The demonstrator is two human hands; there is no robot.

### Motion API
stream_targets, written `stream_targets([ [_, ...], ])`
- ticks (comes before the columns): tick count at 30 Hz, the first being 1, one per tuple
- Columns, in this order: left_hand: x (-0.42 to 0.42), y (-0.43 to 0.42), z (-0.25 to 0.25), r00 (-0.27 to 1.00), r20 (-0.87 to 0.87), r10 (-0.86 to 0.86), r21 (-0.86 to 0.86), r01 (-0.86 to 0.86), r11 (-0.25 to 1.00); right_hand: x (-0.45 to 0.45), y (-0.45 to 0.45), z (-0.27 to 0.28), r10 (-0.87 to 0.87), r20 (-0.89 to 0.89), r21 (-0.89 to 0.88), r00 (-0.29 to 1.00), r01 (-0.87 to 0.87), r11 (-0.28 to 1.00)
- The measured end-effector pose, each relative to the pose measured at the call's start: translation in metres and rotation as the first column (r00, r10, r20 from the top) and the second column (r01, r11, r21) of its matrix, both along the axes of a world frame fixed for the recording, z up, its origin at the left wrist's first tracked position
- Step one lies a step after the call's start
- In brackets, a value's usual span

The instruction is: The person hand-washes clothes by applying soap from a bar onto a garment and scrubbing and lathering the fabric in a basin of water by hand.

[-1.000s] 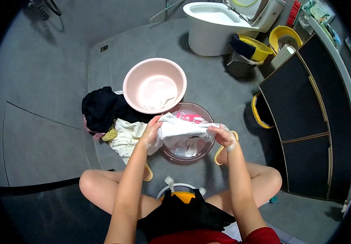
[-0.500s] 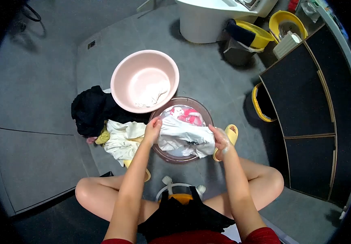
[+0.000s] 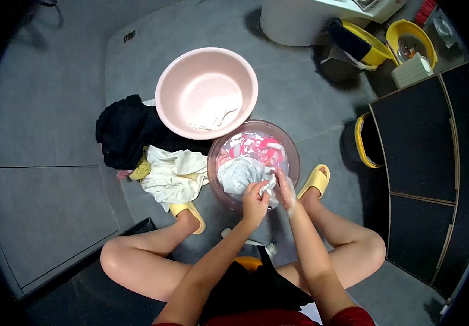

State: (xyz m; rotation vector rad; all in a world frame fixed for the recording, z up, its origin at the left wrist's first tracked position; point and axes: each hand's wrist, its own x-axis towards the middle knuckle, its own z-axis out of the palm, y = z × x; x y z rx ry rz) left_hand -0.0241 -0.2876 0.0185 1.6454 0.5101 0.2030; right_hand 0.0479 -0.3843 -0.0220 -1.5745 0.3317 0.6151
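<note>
A white shirt (image 3: 238, 173) lies bunched in a brownish see-through basin (image 3: 294, 145) of soapy water. My left hand (image 3: 256, 202) is closed on the shirt's near right edge. Close beside it, my right hand (image 3: 285, 190), wet with suds, holds the same bunched edge, though its fingertips are partly hidden. Pink and white cloth (image 3: 271, 150) sits in the water behind the shirt.
Behind stands a pink basin (image 3: 169, 73) with a small white cloth (image 3: 218, 112) inside. Left are black clothes (image 3: 128, 133) and a white garment (image 3: 174, 174). Yellow slippers (image 3: 317, 179) are on my feet. Black cabinets (image 3: 419, 141) and a bin (image 3: 360, 138) stand right.
The shirt was spread between my hands over the basin, its dark lettering showing. Now it is bunched lower, and my left hand has moved right, close to my right hand.
</note>
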Motion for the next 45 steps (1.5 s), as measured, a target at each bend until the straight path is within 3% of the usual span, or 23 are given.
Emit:
stream_targets([
  [1,-0.001,0.0,0.003,1.0,0.003,0.024,-0.023,-0.024,0.999,-0.002,-0.01,-0.011,0.036,-0.221,0.28,0.975,0.028,0.96],
  [3,0.0,0.001,-0.005,0.974,0.141,-0.177,-0.059,0.186,0.981,-0.003,-0.019,-0.003,0.274,-0.553,0.698,0.787,0.259,0.668],
  [4,-0.004,0.006,-0.009,0.947,0.129,-0.294,-0.031,0.3,0.953,-0.003,-0.017,0.002,0.204,-0.52,0.625,0.829,0.207,0.753],
  [6,-0.003,0.029,-0.016,0.897,0.132,-0.421,-0.09,0.434,0.897,-0.007,-0.013,0.0,0.135,-0.544,0.66,0.828,0.323,0.678],
  [7,-0.005,0.045,-0.028,0.946,0.085,-0.312,-0.123,0.321,0.939,-0.006,-0.01,-0.004,0.098,-0.542,0.686,0.835,0.372,0.626],
  [8,-0.002,0.073,-0.03,0.976,0.008,-0.219,0.01,0.219,0.976,-0.005,-0.007,0.001,0.093,-0.576,0.713,0.812,0.444,0.542],
  [9,-0.001,0.1,-0.04,0.992,-0.038,-0.122,0.163,0.126,0.979,-0.005,-0.005,-0.001,0.085,-0.567,0.715,0.82,0.438,0.545],
  [11,-0.009,0.153,-0.072,0.972,-0.234,-0.022,0.464,0.131,0.876,-0.005,-0.008,-0.005,0.068,-0.546,0.719,0.835,0.425,0.55],
  [12,-0.017,0.174,-0.086,0.984,-0.176,-0.025,0.594,0.127,0.794,-0.004,-0.01,-0.008,0.053,-0.569,0.681,0.821,0.434,0.59],
  [13,-0.023,0.194,-0.107,0.959,-0.266,-0.098,0.694,0.261,0.671,-0.005,-0.01,-0.007,0.055,-0.541,0.687,0.839,0.404,0.604],
  [15,-0.027,0.227,-0.115,0.915,-0.31,-0.257,0.717,0.402,0.569,-0.002,-0.007,0.005,0.059,-0.48,0.697,0.875,0.34,0.631],
  [18,-0.026,0.26,-0.12,0.739,-0.538,-0.405,0.645,0.671,0.366,-0.004,-0.003,0.019,0.051,-0.469,0.688,0.882,0.329,0.647],
  [21,-0.008,0.262,-0.093,0.851,-0.428,-0.305,0.841,0.498,0.212,-0.003,-0.001,0.018,0.024,-0.462,0.655,0.887,0.323,0.683],
  [22,-0.004,0.266,-0.094,0.829,-0.489,-0.27,0.769,0.556,0.315,-0.004,-0.001,0.015,0.026,-0.462,0.653,0.886,0.321,0.686],
  [25,0.003,0.283,-0.109,0.879,-0.372,-0.299,0.826,0.46,0.326,-0.004,0.003,0.014,0.032,-0.464,0.65,0.885,0.316,0.691],
  [26,0.005,0.284,-0.103,0.931,-0.222,-0.291,0.88,0.319,0.351,-0.003,0.003,0.014,0.035,-0.471,0.648,0.882,0.319,0.691],
  [29,0.007,0.282,-0.084,0.584,-0.652,-0.483,0.472,0.812,0.343,0.001,0.003,0.009,0.069,-0.487,0.657,0.871,0.313,0.686],
  [30,0.003,0.284,-0.1,0.491,-0.633,-0.598,0.43,0.866,0.255,0.002,0.004,0.007,0.085,-0.492,0.663,0.867,0.309,0.682],
  [34,0.002,0.284,-0.119,0.743,-0.319,-0.589,0.693,0.606,0.39,0.001,0.009,0.007,0.019,-0.508,0.606,0.861,0.341,0.718],
  [37,0.014,0.286,-0.122,0.641,-0.568,-0.516,0.573,0.758,0.311,0.002,0.009,0.012,0.033,-0.489,0.62,0.871,0.321,0.716],
  [40,0.024,0.286,-0.129,0.551,-0.697,-0.459,0.497,0.832,0.246,0.001,0.008,0.014,0.024,-0.491,0.617,0.871,0.328,0.715],
  [43,0.022,0.27,-0.134,0.576,-0.752,-0.321,0.519,0.817,0.25,0.003,0.007,0.01,0.031,-0.476,0.629,0.879,0.316,0.71],
  [45,0.02,0.264,-0.122,0.621,-0.725,-0.296,0.45,0.754,0.479,0.001,0.01,0.013,0.037,-0.451,0.645,0.892,0.297,0.704],
])
